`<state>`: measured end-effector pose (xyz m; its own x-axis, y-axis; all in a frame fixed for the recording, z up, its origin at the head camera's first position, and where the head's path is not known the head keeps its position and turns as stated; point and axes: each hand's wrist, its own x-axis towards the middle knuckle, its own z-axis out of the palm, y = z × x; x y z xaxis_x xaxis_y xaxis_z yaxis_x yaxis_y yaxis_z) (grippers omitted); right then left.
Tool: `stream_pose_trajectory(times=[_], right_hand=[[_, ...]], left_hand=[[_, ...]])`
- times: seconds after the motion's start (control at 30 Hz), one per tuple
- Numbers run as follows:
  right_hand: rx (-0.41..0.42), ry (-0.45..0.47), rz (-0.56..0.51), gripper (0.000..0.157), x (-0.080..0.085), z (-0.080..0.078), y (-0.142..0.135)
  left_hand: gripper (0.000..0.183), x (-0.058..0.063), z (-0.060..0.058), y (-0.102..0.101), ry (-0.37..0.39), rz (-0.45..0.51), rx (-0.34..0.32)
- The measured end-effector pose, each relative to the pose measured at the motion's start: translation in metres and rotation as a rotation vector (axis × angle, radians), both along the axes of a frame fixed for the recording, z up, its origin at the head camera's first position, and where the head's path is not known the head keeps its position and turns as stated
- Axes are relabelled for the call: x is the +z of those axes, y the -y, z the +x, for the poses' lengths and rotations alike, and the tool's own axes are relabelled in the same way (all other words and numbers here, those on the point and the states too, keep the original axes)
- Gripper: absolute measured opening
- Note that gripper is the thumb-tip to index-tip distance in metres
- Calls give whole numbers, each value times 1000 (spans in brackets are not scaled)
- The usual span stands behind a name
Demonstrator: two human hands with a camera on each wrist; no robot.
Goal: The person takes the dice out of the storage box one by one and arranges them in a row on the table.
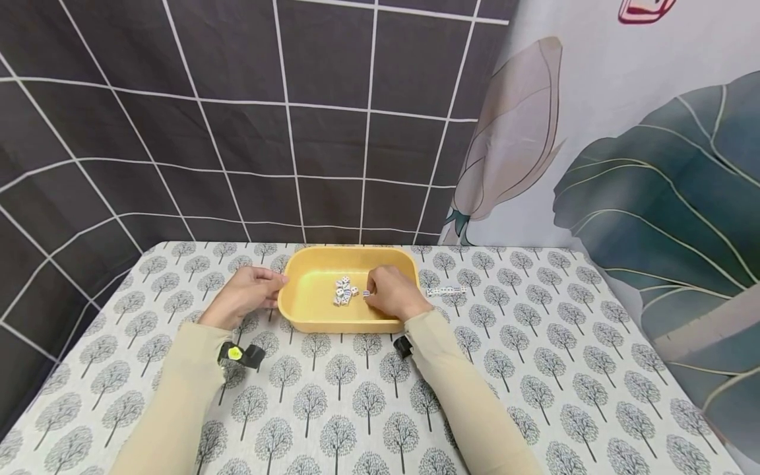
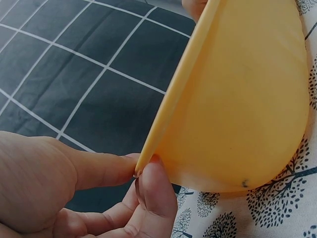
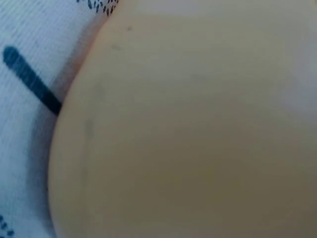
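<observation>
A dark wall cloth with white lines (image 1: 332,142) hangs at the upper left of the head view, and a cloth with big flowers and leaves (image 1: 522,125) hangs at the upper right. Below them is a tablecloth with little trees (image 1: 594,359). A yellow plastic tub (image 1: 350,326) sits on it in the middle of the frame, with a small heap of white dice (image 1: 344,291) inside. The left hand (image 1: 249,292) pinches the tub's rim at its left end, as the left wrist view shows close up. The right hand (image 1: 388,289) is inside the tub with its fingers bent, and it seems to pinch one white die (image 1: 365,293) just right of the heap. The right wrist view shows mostly the tub's wall, so it does not help. Outside the tub, on its right, a row of dice (image 1: 446,290) lies on the cloth. The dice look light, hard and smooth, so they may slip or roll, but they should not break easily. Two flat sides, held with finger and thumb, look best. The tub looks light and a bit bendy; its rim is a good place to hold.
</observation>
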<state>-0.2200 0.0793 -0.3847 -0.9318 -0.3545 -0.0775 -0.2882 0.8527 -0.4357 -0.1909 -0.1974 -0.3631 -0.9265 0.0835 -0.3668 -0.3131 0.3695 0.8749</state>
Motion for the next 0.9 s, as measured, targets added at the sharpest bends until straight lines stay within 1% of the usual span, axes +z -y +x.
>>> stream_pose_trajectory(times=[0.23,0.47,0.67,0.9], right_hand=[[15,-19,-12,17,0,0,0],[52,-26,-40,14,1,2,-2],[77,-27,-60,11,7,2,-6],[69,-41,-77,11,15,1,-13]], left_hand=[[37,0,0,0,0,0,-5],[36,-1,2,1,-2,1,-9],[35,-3,1,1,-18,3,-12],[35,-2,1,1,-12,8,-10]])
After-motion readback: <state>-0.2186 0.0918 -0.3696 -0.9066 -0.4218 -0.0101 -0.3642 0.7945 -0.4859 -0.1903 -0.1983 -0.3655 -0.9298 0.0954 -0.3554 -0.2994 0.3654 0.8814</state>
